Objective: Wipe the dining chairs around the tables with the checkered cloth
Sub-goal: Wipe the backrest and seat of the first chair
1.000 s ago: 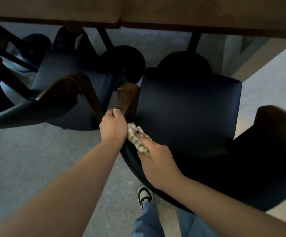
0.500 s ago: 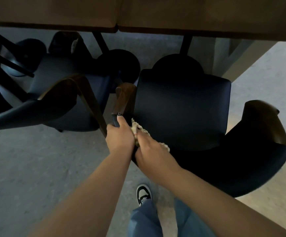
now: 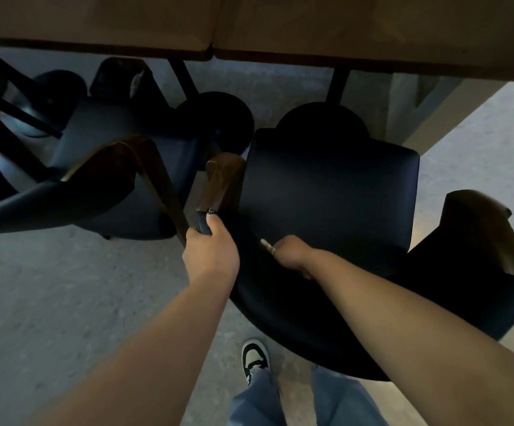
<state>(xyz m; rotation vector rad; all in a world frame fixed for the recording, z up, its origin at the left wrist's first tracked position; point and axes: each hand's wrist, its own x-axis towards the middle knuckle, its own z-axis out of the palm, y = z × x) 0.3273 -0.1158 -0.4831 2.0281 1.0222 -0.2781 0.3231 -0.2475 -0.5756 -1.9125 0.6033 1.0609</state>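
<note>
The left hand (image 3: 211, 255) grips the chair (image 3: 326, 192) backrest's left end; the right hand (image 3: 292, 253) clutches the checkered cloth (image 3: 267, 245) against its inner face.

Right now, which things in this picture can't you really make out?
- Cloth: head view, only a corner shows; the right hand hides the rest.
- Right hand's fingers: folded under, out of sight against the dark chair.
- Left hand: grips the chair's backrest edge; fingertips hidden behind it.
- Tables: cut off by the top edge.
</note>
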